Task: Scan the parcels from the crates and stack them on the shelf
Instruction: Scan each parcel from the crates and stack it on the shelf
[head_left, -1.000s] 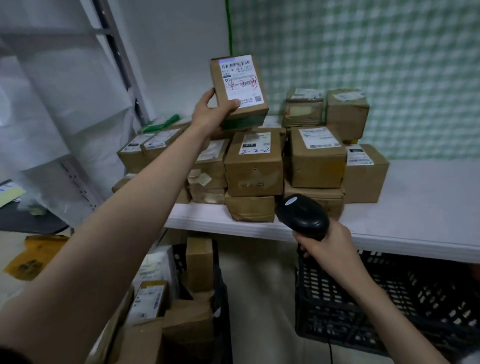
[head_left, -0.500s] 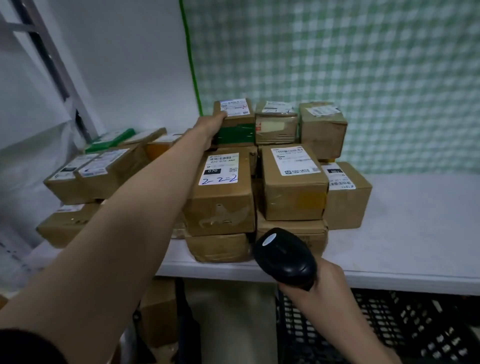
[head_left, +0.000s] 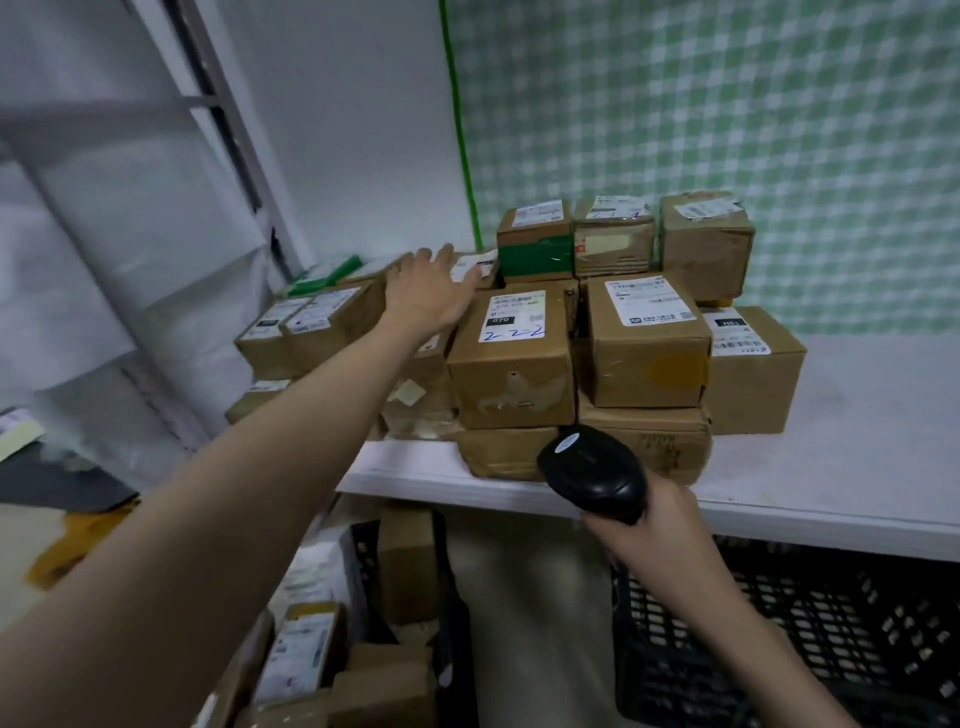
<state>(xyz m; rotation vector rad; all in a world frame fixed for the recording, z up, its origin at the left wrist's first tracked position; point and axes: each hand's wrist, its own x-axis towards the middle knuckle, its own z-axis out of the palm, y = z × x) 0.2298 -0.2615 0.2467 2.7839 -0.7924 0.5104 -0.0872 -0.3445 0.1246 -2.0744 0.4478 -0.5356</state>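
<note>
At five o'clock, our right hand grips the black scanner beside the white shelf. At eleven, our left hand reaches out empty, fingers spread, over stacked parcels. Farther back, the green-taped parcel sits atop the stack.

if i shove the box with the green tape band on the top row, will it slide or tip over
The box with the green tape band looks squat and flat-bottomed, so it would probably slide rather than tip. It sits close beside the neighbouring top-row box, so a push rightward likely shoves that too. Its cardboard looks stiff; the glossy tape may feel slippery. Weight cannot be judged.
</note>
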